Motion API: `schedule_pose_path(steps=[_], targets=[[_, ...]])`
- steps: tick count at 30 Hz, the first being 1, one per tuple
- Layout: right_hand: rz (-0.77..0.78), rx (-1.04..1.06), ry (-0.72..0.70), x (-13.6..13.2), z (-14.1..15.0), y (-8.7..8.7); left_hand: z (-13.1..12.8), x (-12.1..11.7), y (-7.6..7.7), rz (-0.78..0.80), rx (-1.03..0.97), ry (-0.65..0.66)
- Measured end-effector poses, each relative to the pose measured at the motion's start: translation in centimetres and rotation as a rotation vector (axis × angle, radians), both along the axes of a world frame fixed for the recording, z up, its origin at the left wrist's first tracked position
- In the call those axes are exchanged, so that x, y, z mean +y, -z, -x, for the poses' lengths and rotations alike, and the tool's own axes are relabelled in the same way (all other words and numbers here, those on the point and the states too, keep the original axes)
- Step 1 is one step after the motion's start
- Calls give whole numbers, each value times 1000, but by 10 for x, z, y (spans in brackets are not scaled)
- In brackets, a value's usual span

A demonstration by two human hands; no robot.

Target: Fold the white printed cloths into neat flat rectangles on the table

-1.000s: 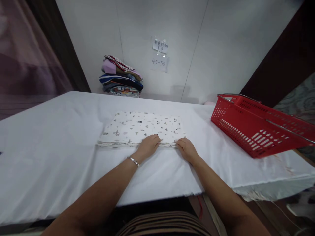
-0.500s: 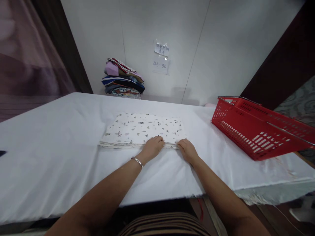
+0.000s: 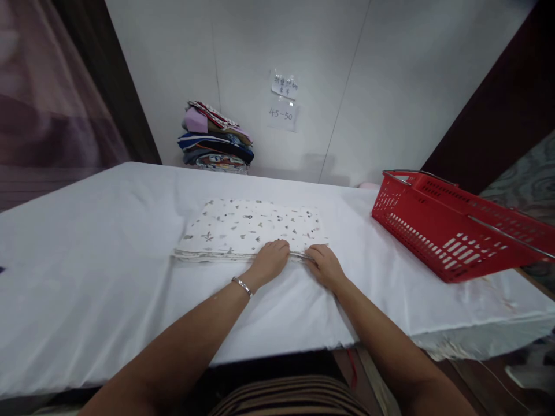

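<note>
A folded white cloth (image 3: 260,225) with a small printed pattern lies flat on the white-covered table, its layered near edge towards me. My left hand (image 3: 272,258), below a silver bracelet, is closed on that near edge right of its middle, fingertips on top. Close to the near right corner, my right hand (image 3: 325,264) pinches the same edge, fingers over the upper layers. Both thumbs are mostly hidden, so how many layers each hand holds cannot be told.
To the right stands a red plastic basket (image 3: 433,225) with metal handles. Against the wall at the back left is a stack of folded fabrics (image 3: 217,138). Paper signs (image 3: 282,112) hang on the wall. The white tablecloth (image 3: 108,260) reaches the table's front edge.
My right hand has slid slightly left along the cloth's near edge, closer to my left hand. The left hand stays in almost the same place on the cloth.
</note>
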State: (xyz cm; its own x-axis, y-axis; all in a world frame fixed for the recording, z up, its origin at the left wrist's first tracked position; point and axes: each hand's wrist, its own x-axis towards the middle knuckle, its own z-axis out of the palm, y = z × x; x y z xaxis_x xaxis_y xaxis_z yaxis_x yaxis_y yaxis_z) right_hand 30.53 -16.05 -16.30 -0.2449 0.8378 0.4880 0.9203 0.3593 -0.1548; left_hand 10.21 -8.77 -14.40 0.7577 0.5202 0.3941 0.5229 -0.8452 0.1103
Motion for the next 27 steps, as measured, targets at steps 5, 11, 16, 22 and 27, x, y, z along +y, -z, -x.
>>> schedule_pose_path(steps=[5, 11, 16, 22, 27], targets=[[2, -57, 34, 3, 4, 1, 0, 0, 2, -10, -21, 16], [-35, -134, 61, 2, 5, -4, 0, 2, 3, -41, 32, 23], [-32, -160, 45, 0, 1, -2, 0, 4, 8, -74, 75, 57], [10, -201, 30, 0, 1, 2, -1, 2, 9, -63, 107, 50], [27, -201, 34, 1, 0, 2, 0, -3, 0, 31, 80, 14]])
